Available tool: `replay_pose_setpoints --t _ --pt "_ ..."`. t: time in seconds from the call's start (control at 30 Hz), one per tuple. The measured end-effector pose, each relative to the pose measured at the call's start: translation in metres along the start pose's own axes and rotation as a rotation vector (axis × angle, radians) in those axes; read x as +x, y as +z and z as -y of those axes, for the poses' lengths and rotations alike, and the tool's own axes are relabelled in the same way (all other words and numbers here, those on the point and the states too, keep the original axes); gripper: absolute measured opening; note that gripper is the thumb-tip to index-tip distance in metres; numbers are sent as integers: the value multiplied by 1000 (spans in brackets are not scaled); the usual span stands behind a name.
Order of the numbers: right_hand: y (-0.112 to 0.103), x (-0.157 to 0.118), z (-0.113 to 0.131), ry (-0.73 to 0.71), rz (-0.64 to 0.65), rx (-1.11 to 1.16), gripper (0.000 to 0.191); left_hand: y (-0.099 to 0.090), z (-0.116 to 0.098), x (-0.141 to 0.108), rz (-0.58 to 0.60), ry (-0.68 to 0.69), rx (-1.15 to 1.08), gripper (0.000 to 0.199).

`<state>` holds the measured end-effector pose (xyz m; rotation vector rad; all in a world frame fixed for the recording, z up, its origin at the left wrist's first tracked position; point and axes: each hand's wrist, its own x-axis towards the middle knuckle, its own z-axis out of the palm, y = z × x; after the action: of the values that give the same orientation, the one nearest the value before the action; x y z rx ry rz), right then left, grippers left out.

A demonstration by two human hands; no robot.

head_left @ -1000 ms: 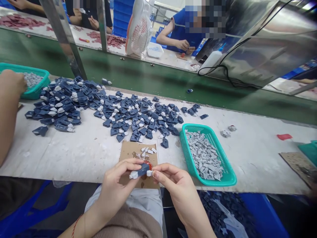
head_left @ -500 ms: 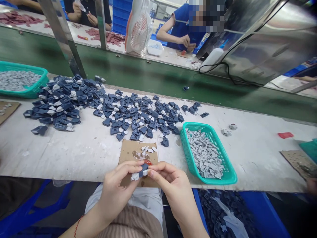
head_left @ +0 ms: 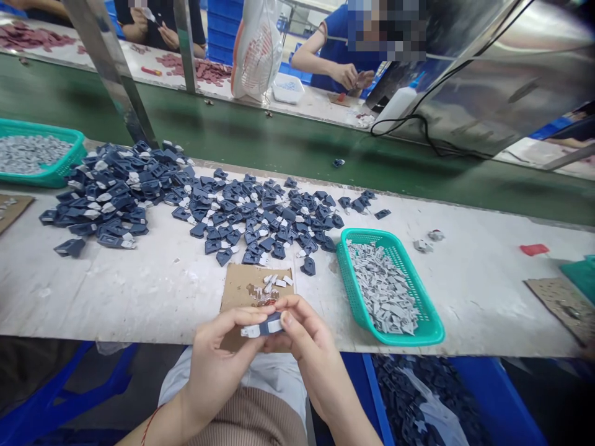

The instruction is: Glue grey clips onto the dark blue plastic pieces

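Between my two hands is a dark blue part with light grey pieces (head_left: 271,326), held above the cardboard's near end. My left hand (head_left: 223,353) grips its left side between thumb and fingers, with a grey end sticking out. My right hand (head_left: 309,344) pinches the right side, thumb on a light grey piece. On the cardboard (head_left: 236,285) lie several small grey pieces (head_left: 281,282) beside a smear of glue-like liquid and something red, partly hidden behind my fingers. A green basket (head_left: 344,279) of grey pieces stands to the right.
Behind the cardboard spreads a large heap of blue parts (head_left: 251,214). Another green basket (head_left: 69,167) stands far left. A red object (head_left: 534,249) and second cardboard (head_left: 558,303) are at right. Across the green strip (head_left: 223,139), other people work; a metal post (head_left: 109,74) rises left.
My right hand has shifted slightly up and left, its fingers now over the top of the blue part, which sits more level. The view has shifted slightly.
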<state>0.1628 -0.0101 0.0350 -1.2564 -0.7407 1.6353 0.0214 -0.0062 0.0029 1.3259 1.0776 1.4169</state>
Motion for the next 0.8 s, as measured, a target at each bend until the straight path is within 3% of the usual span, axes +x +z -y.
replay_pose_setpoints --t 0.27,0.43,0.57,0.7,0.8 --pt "18 -1 -2 -119 13 -103 28 4 -7 2 -36 11 94 25" --pt "21 -3 3 -66 -68 -138 32 8 -10 3 -29 -79 27 26" --pt "21 -4 3 0 -120 -86 46 9 -14 7 1 -102 -22 21" --pt "17 -2 0 22 -195 -117 59 7 -15 12 63 28 94 29" --pt "13 -1 2 37 -145 -76 68 3 -15 18 190 158 163 36"
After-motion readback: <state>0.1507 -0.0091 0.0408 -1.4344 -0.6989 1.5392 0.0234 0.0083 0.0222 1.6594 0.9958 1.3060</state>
